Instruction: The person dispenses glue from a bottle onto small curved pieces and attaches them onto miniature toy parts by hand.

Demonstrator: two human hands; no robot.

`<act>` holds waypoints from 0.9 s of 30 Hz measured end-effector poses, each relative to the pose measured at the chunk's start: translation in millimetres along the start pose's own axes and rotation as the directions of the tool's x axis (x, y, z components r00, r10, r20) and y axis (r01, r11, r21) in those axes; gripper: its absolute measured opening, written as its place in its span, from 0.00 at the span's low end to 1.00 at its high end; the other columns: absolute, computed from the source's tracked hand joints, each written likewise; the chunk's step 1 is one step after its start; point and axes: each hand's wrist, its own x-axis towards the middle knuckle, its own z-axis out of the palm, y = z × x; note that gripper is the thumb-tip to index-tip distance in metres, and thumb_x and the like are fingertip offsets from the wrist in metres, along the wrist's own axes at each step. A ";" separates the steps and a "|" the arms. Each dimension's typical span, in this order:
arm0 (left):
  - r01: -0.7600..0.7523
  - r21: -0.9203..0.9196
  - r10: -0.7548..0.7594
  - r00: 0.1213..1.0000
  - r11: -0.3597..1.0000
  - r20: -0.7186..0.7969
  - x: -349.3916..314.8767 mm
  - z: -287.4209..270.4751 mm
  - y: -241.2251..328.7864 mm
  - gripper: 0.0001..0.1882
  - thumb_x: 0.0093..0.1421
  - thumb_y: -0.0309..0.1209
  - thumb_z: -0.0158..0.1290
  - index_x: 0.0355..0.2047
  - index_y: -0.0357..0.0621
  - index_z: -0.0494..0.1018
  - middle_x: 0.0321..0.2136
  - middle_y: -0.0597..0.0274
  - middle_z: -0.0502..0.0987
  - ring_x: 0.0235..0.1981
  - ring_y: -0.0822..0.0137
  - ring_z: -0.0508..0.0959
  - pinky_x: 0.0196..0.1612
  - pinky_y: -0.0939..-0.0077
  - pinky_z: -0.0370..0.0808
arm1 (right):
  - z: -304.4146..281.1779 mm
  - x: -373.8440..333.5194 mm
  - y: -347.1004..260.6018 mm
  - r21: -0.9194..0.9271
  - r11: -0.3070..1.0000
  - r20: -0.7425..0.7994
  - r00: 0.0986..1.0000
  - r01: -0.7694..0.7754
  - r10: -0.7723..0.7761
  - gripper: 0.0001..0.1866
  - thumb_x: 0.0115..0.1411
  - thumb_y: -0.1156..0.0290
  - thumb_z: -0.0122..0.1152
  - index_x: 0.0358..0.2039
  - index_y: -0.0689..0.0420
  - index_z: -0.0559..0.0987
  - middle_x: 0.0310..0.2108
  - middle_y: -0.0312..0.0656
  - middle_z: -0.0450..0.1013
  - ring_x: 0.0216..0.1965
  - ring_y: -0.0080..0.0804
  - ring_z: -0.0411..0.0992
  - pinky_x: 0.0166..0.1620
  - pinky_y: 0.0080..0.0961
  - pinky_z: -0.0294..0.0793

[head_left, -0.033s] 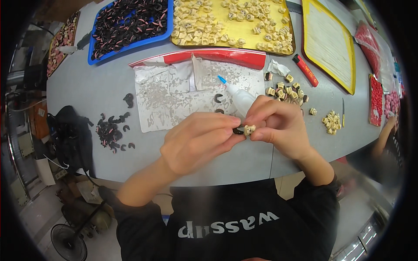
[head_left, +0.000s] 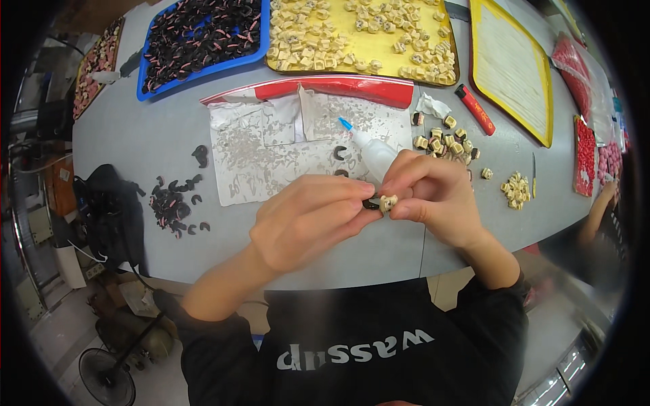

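Note:
My left hand (head_left: 308, 220) pinches a small black curved piece (head_left: 370, 204) between thumb and fingertips. Against it, my right hand (head_left: 440, 199) grips a little cream-coloured block (head_left: 388, 202) with dark marks; the two pieces meet or nearly meet. Just beyond my right fingers lies a white squeeze bottle (head_left: 378, 157) with a blue tip, partly hidden by that hand. It rests on a stained white sheet (head_left: 237, 162), where a black curved piece (head_left: 339, 153) lies too. Loose black curved pieces (head_left: 175, 206) are heaped left of my hands. Cream-and-black pieces (head_left: 443, 143) cluster beyond the right hand.
At the back stand a blue tray (head_left: 203, 74) of black pieces, a yellow tray (head_left: 369, 51) of cream blocks and a yellow-rimmed tray (head_left: 511, 68). A red lighter-shaped object (head_left: 476, 109), a cream pile (head_left: 516, 191) and a thin tool (head_left: 534, 177) lie right. Another person's hand (head_left: 609, 191) shows far right.

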 end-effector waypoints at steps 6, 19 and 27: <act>-0.043 0.019 0.043 0.999 0.999 0.020 0.8 0.5 1.6 0.29 0.41 0.20 0.69 0.43 0.40 0.65 0.37 0.48 0.79 0.35 0.57 0.81 0.33 0.71 0.78 | 3.6 -1.7 -3.0 0.055 0.992 -0.015 0.993 -0.113 0.114 0.11 0.54 0.86 0.62 0.38 0.66 0.73 0.39 0.45 0.74 0.45 0.29 0.73 0.50 0.26 0.74; -0.118 0.116 0.120 0.993 0.986 -0.011 -1.7 2.0 3.8 0.19 0.40 0.25 0.67 0.35 0.44 0.76 0.36 0.63 0.79 0.32 0.65 0.78 0.30 0.77 0.73 | 8.3 0.1 -10.6 0.225 0.906 -0.015 0.928 -0.358 0.371 0.19 0.48 0.83 0.68 0.35 0.60 0.66 0.39 0.47 0.72 0.41 0.29 0.72 0.46 0.27 0.75; -0.066 -0.066 0.062 0.996 0.996 -0.059 -0.6 7.5 4.6 0.20 0.41 0.22 0.66 0.37 0.42 0.75 0.34 0.62 0.78 0.33 0.63 0.76 0.31 0.74 0.73 | 9.5 -1.5 -9.9 0.308 0.871 0.036 0.920 -0.382 0.391 0.28 0.44 0.85 0.70 0.39 0.57 0.61 0.34 0.48 0.74 0.39 0.31 0.72 0.46 0.27 0.72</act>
